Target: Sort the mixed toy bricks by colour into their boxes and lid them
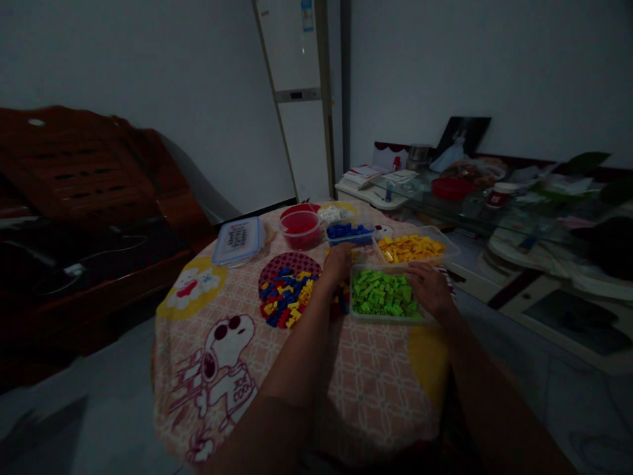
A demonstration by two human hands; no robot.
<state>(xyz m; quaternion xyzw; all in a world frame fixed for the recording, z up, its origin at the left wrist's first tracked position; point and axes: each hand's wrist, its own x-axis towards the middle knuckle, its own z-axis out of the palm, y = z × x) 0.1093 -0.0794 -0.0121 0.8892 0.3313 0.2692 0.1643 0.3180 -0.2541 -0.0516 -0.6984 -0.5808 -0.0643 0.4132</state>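
Observation:
My left hand (pixel 338 262) reaches over the middle of the round table, its fingers curled down near some yellow pieces; the fingertips and anything in them are hidden. To its left lies a pile of red, blue and yellow toy building bricks (pixel 291 295) on a dark red dotted mat (pixel 281 262). My right hand (pixel 429 289) lies over the right side of a clear plastic box (pixel 386 319) of green toy bricks (pixel 378 291), fingers stretched toward the bricks. Just behind that hand stands a clear box (pixel 452 249) of yellow-orange bricks (pixel 410 249).
Farther back are a box of blue bricks (pixel 346 231), a round tub with red pieces (pixel 300 231) and a bag of white pieces (pixel 333 213). A lidded plastic container (pixel 239 240) sits at the back left. A cluttered glass-topped cabinet (pixel 469 214) stands to the right, a wooden bench (pixel 89 178) left.

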